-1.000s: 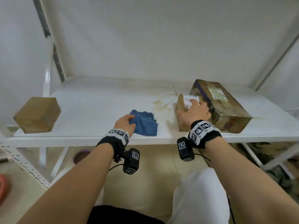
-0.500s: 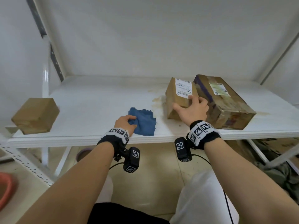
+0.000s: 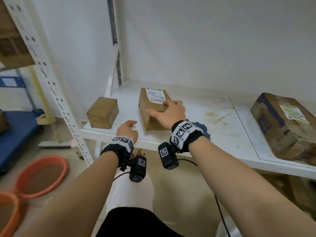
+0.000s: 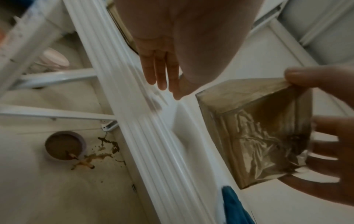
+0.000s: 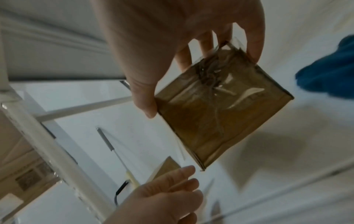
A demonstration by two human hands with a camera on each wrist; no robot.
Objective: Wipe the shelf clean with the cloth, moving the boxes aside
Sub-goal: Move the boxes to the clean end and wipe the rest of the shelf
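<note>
The white shelf carries a small plain brown box at its left end and a large taped box at the right. Between them my right hand grips a brown labelled box, thumb on its left side and fingers over the top; the right wrist view shows this box apparently raised a little, its shadow lying apart. My left hand hovers empty at the shelf's front edge with fingers relaxed. The blue cloth lies on the shelf, mostly hidden behind my right wrist.
Brownish stains mark the shelf between the cloth and the large box. A perforated white upright stands at the left. On the floor are orange hoops, a blue cart and a purple bowl beside a spill.
My right hand has carried the labelled box leftward, away from the large box and past the cloth. My left hand has let go of the cloth. The view has swung left.
</note>
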